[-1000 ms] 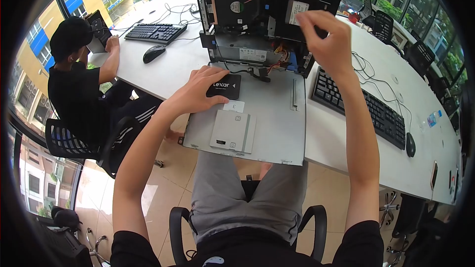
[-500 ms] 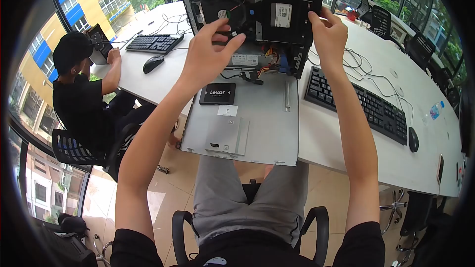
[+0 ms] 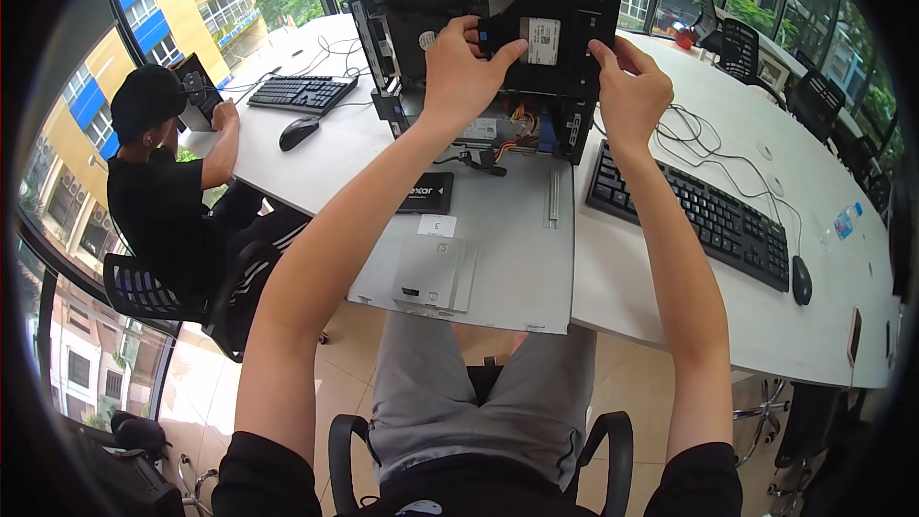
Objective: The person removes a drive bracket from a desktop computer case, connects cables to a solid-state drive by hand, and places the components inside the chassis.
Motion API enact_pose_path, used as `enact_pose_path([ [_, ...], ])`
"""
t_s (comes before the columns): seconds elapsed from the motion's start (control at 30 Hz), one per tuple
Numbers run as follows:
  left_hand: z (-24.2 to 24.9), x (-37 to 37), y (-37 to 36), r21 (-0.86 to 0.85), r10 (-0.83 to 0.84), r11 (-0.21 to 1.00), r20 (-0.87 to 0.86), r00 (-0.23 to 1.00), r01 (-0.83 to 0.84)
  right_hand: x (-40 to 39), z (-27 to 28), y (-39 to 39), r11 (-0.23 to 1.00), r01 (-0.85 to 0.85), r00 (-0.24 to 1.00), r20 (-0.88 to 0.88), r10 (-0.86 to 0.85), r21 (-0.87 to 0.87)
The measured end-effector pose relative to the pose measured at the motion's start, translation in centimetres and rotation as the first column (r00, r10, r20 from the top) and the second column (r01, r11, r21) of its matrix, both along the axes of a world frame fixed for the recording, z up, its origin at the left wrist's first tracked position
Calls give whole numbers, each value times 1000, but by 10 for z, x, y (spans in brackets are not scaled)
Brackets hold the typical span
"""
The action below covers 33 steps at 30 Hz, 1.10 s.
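Observation:
An opened black computer case (image 3: pixel 574 0) stands at the table's edge, its inside facing me. My left hand (image 3: pixel 467 72) reaches into it, fingers apart, the thumb beside a drive with a white label (image 3: pixel 543 42). My right hand (image 3: pixel 629 81) is at the case's right edge, thumb and index finger pinched on it. Below the case lies a grey metal panel (image 3: pixel 517 268), jutting over my lap. On the panel rest a black Lexar drive (image 3: pixel 427 195), partly behind my left forearm, and a small white label (image 3: pixel 437 226). Loose cables (image 3: pixel 479 165) hang at the case's lower opening.
Right of the panel lie a black keyboard (image 3: pixel 689 215), a mouse (image 3: pixel 801 280), cables, a bottle (image 3: pixel 847 220) and a phone (image 3: pixel 854 335). Another keyboard (image 3: pixel 302 93) and mouse (image 3: pixel 300 133) are at left. A seated person (image 3: pixel 163 201) handles a device there.
My left hand has moved right and up, from the fan side to the labelled drive. The case's black inner frame has shifted slightly. My right hand keeps its pinch at the edge.

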<state>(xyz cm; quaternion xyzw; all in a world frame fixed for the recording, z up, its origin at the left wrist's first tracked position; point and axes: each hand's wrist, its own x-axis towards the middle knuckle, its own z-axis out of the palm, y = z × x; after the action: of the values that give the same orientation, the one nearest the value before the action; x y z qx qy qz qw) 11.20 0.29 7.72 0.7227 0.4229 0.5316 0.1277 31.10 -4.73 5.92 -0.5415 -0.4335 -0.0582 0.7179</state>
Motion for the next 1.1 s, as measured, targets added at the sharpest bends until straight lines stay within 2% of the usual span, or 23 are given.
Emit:
enact_pose_path([
  [0.27, -7, 3, 29, 230, 160, 963, -54, 986, -143, 11, 4, -2, 998, -26, 1000, -2, 26, -58],
  [0.37, -6, 2, 27, 218, 171, 964, -60, 983, -155, 24, 1, 8, 992, -117, 993, -37, 115, -45],
  [0.47, 7, -1, 9, 79, 72, 994, -26, 997, -69, 30, 0, 13, 980, -196, 977, -93, 193, -31],
  [0.57, 3, -4, 15, 132, 122, 984, -42, 992, -116, 31, 2, 10, 963, -269, 952, -158, 261, -30],
  [0.63, 5, -8, 13, 98, 114, 989, -55, 992, -108, 27, 8, 1, 943, -332, 922, -218, 319, -23],
  [0.77, 5, -13, 19, 111, 70, 992, -44, 997, -65, 30, 13, -1, 913, -407, 884, -257, 390, -14],
  [0.87, 12, -17, 18, 33, 47, 998, -51, 998, -46, 34, 14, -2, 887, -462, 849, -288, 444, 3],
  [1.1, 19, -22, 18, 39, 49, 998, -120, 992, -44, 43, 17, -2, 834, -551, 779, -336, 530, 38],
])
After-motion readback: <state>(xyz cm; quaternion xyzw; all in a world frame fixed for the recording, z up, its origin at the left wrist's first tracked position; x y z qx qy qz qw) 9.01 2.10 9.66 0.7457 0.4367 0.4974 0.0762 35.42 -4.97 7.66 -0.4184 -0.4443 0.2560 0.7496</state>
